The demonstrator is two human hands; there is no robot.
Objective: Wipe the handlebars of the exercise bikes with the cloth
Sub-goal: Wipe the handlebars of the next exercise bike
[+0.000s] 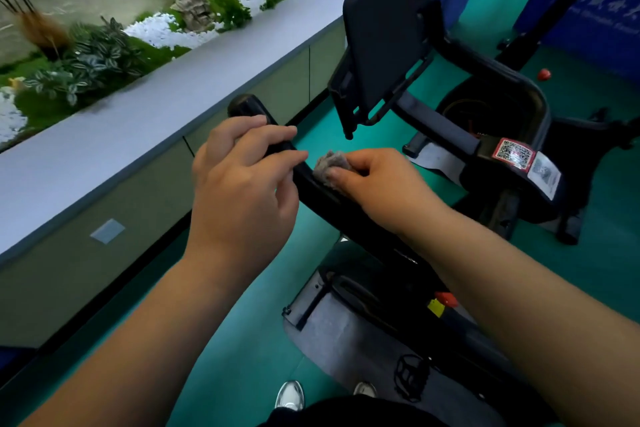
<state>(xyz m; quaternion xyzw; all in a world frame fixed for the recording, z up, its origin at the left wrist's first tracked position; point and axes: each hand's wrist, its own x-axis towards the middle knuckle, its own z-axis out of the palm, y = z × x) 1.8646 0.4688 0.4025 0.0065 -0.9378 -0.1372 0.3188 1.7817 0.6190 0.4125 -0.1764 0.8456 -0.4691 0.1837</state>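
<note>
Cloth gripped by right hand on handlebar, left hand fingers relaxed beside, screen behind.

The handlebar is showing black. The cloth is presenting mottled grey. The floor is reading teal green. The ledge is appearing pale grey. A sticker is displaying a red-bordered black-and-white code. The pebbles are showing white, the leaves striped green-and-white.
</note>
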